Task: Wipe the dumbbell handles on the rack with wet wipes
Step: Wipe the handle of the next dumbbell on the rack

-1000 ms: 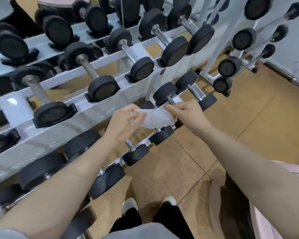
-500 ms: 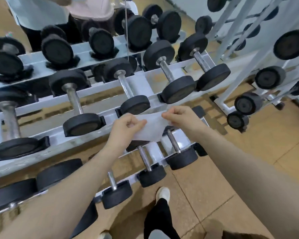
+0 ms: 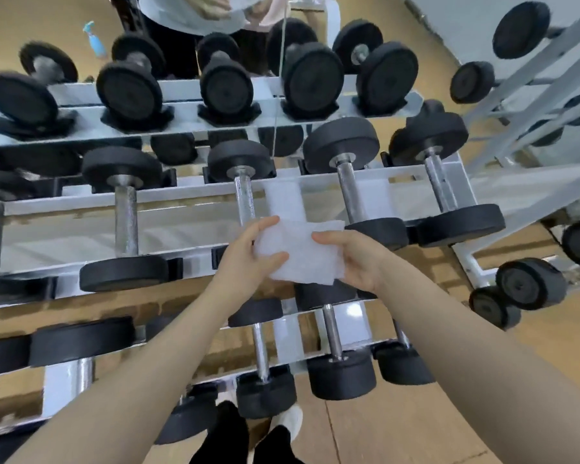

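Observation:
A white wet wipe (image 3: 302, 252) is spread flat between both hands above the middle tier of a white dumbbell rack (image 3: 188, 195). My left hand (image 3: 248, 259) pinches its left edge between thumb and fingers. My right hand (image 3: 359, 259) grips its right side, thumb on top. Just behind the left hand a steel dumbbell handle (image 3: 245, 199) runs back to a black head. Another handle (image 3: 349, 192) lies to its right, and a thicker one (image 3: 126, 219) to the left. The wipe touches no handle.
Black dumbbells fill the top tier (image 3: 225, 85) and the lower tier (image 3: 332, 333). A second white rack (image 3: 529, 105) with small dumbbells stands at the right. Another person (image 3: 195, 15) stands behind the rack near a blue spray bottle (image 3: 94, 41). My shoes (image 3: 292, 420) stand on the tan floor.
The view has swung up and left along the rack. Both hands have spread the wipe wider and carried it up over the middle tier, close to the handle in the centre.

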A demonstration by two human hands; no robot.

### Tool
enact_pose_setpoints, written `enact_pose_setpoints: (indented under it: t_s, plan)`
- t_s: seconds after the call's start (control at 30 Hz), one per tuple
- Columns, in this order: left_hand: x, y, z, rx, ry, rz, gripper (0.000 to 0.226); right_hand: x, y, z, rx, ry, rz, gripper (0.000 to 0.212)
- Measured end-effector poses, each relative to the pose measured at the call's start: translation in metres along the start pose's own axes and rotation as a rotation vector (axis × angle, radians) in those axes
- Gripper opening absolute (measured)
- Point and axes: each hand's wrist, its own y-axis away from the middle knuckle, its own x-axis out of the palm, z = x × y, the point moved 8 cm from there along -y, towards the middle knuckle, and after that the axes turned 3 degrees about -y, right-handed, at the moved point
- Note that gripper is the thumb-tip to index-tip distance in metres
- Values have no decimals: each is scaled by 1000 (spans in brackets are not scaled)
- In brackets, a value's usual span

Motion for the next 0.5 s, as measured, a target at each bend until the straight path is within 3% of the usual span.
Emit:
enact_pose_setpoints:
  t_s: [0.13,0.2,0.23,0.3,0.4,0.5]
  plan:
    - [-43,-20,16,-17,-177,-153,40,-1,-36,17,-79,-55,-212,14]
    - [-64,-31,28,-79,-205,-191,30,-6,-52,27,-147,35,-377,26]
    - [-68,-37,35,-116,-215,-160,29,-8,-59,34,-196,126,-451,36]
    - [-73,-52,47,-166,-284,-21,38,3,-67,58,-361,379,-537,33]
    - [-65,-62,56,-207,-378,222,53,39,-74,87,-626,815,-474,30]
    - [-61,-70,56,-157,-442,332,48,79,-99,83,-732,1208,-251,39]
